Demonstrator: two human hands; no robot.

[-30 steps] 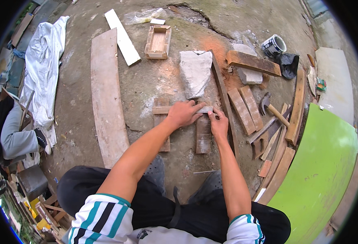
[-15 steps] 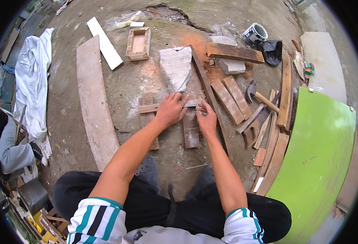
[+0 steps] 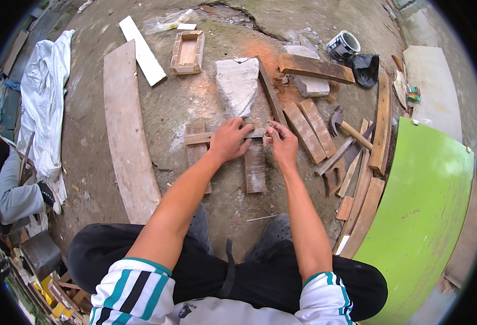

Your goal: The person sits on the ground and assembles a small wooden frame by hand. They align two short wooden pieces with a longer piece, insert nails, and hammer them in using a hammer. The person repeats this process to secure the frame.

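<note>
Two brown boards (image 3: 255, 170) lie on the ground (image 3: 86, 162). A thin wood strip (image 3: 197, 138) lies across them, near their far ends. The left hand (image 3: 229, 140) grips the strip. The right hand (image 3: 283, 145) is pinched up just by the strip's right end; I can't tell what it holds. Past them sits a grey stone (image 3: 237, 84).
</note>
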